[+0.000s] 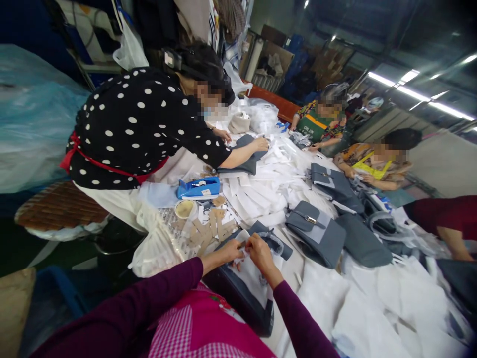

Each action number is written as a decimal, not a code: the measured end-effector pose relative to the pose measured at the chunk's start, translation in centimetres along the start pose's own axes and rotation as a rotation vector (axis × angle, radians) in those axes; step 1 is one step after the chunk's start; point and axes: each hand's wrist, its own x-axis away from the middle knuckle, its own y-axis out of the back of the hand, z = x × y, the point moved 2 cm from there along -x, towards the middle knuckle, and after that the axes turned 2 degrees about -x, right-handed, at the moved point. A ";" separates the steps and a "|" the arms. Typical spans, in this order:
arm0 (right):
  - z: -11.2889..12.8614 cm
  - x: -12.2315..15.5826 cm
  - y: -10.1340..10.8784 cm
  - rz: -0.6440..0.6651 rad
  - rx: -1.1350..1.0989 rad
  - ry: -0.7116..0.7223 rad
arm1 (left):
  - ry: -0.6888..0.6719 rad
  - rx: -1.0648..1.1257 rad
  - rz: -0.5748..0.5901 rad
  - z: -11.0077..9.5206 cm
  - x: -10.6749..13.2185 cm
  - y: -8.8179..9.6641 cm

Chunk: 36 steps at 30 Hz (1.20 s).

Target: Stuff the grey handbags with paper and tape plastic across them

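Observation:
A dark grey bag point(257, 318) lies on the table right in front of me, with thin whitish material point(248, 272) spread over it. Above its upper end, my left hand point(231, 251) and my right hand point(261, 254) meet with fingers pinched together. Something small and pale shows between the fingertips, too small to name. Just beyond my hands is a dark grey flap or strap piece point(285, 248) with clear plastic on it. To the right sits a finished-looking grey bag with a metal clasp point(310, 219).
Left of my hands are brown card strips point(214, 223), a round tub point(184, 209) and a blue tape dispenser point(199, 188). White strips point(253, 196) cover the middle. A co-worker in polka dots point(130, 119) leans in; others work across, and a red sleeve point(447, 214) shows right.

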 end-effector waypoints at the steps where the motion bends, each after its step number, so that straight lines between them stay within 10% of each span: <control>1: -0.2 -0.2 0.0 0.013 0.002 -0.015 | -0.011 0.013 0.012 -0.2 0.3 0.0; 11: -0.8 -2.2 0.2 0.195 0.063 -0.089 | 0.007 0.074 -0.022 -0.5 0.5 -0.2; 36: -2.3 1.5 -0.3 0.106 -0.010 0.547 | 0.046 0.176 0.001 1.1 -0.8 0.9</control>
